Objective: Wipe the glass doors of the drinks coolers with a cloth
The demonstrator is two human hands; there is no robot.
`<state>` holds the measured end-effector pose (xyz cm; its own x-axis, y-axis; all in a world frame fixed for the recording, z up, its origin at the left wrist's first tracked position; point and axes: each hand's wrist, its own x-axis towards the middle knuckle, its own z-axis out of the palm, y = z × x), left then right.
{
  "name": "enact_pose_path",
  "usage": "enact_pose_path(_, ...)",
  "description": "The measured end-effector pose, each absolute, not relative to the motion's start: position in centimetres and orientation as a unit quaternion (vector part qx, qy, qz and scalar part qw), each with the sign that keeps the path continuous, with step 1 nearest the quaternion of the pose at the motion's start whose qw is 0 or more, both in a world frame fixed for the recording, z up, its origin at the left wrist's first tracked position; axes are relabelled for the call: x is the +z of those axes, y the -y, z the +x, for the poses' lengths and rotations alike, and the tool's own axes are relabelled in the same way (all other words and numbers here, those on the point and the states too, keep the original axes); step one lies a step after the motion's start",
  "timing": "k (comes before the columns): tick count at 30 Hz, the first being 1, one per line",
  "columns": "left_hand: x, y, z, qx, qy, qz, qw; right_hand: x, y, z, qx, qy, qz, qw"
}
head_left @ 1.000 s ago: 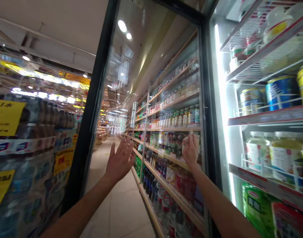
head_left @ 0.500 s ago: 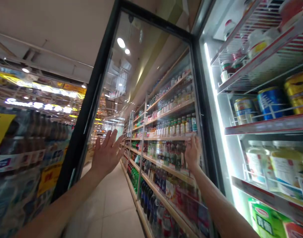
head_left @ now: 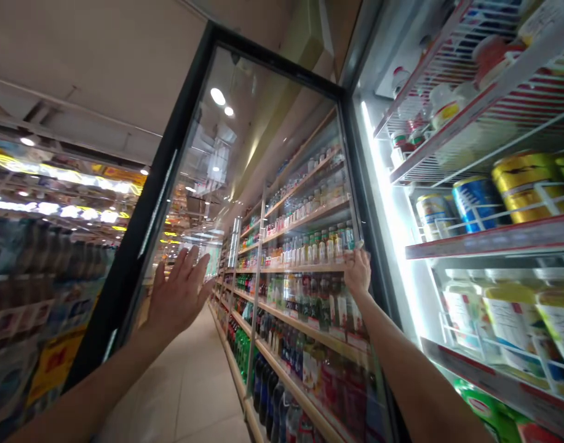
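Observation:
A glass cooler door [head_left: 272, 123] with a black frame stands swung open in front of me. My left hand [head_left: 178, 295] is raised at the glass, palm forward and fingers spread, holding nothing. Whether its palm touches the pane I cannot tell. My right hand [head_left: 358, 274] is up against the glass near the hinge-side frame, its fingers curled. A small whitish bit [head_left: 359, 245] shows at its fingertips, too small to name. Bottles on the aisle shelves show through the pane behind both hands.
At right is the lit cooler, with cans [head_left: 478, 203] and bottles [head_left: 510, 317] on wire shelves. Stacked bottle packs [head_left: 27, 289] stand at left beyond the door's edge. Long drink shelves [head_left: 304, 267] line the aisle, with tiled floor [head_left: 203, 375] beside them.
The view has turned slightly right, and the door sits further left and lower. My left hand has shifted left. My right hand is now nearer the door's hinge-side frame.

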<state>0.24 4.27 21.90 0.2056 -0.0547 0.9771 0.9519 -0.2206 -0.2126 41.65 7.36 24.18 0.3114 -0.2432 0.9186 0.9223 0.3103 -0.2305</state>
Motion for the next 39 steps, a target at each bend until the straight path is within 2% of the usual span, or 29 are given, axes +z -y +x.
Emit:
enact_pose_path(3,23.3,-3.8,0.5,-0.503,0.399,-0.584,0.497,25.5,-7.7,39.4,-0.431,0.437,-0.401,0.680)
enact_pose_path(8,24.8,-3.7,0.3,-0.515,0.412,-0.563,0.498,24.5,-6.9,33.9,-0.507,0.646,-0.309,0.481)
enact_pose_path(9,24.9,-3.8,0.1,-0.519,0.412,-0.560,0.496,24.6,-6.7,34.5,-0.501,0.636,-0.323,0.489)
enact_pose_path(13,25.2,-4.1,-0.8,-0.536,0.409,-0.555,0.487,27.3,-6.5,39.4,-0.427,0.455,-0.421,0.658)
enact_pose_path(15,25.2,-4.2,-0.8,-0.537,0.410,-0.555,0.484,29.2,-6.9,39.5,-0.415,0.430,-0.423,0.681)
enact_pose_path(17,25.1,-4.2,-0.7,-0.539,0.411,-0.555,0.483,30.5,-7.3,36.5,-0.438,0.478,-0.397,0.650)
enact_pose_path(23,25.2,-3.9,-0.9,-0.525,0.418,-0.560,0.486,30.2,-6.7,25.2,-0.522,0.676,-0.269,0.446)
enact_pose_path(24,25.2,-3.9,-1.0,-0.520,0.420,-0.561,0.488,30.3,-6.5,25.2,-0.515,0.669,-0.281,0.456)
enact_pose_path(28,25.2,-3.9,-1.3,-0.504,0.425,-0.558,0.504,32.2,-6.2,27.3,-0.431,0.521,-0.381,0.630)
enact_pose_path(29,25.2,-3.9,-1.3,-0.502,0.427,-0.557,0.506,32.6,-6.3,27.0,-0.422,0.502,-0.386,0.649)
enact_pose_path(31,25.2,-3.9,-1.3,-0.500,0.428,-0.560,0.503,32.8,-6.5,24.9,-0.437,0.532,-0.362,0.629)
enact_pose_path(36,25.2,-3.9,-1.7,-0.505,0.423,-0.561,0.500,31.0,-6.3,18.5,-0.512,0.704,-0.226,0.437)
enact_pose_path(37,25.1,-4.0,-1.8,-0.507,0.420,-0.560,0.503,31.0,-6.0,18.5,-0.506,0.711,-0.231,0.431)
enact_pose_path(39,25.0,-4.1,-2.1,-0.508,0.410,-0.558,0.512,31.6,-5.5,19.6,-0.468,0.675,-0.297,0.486)
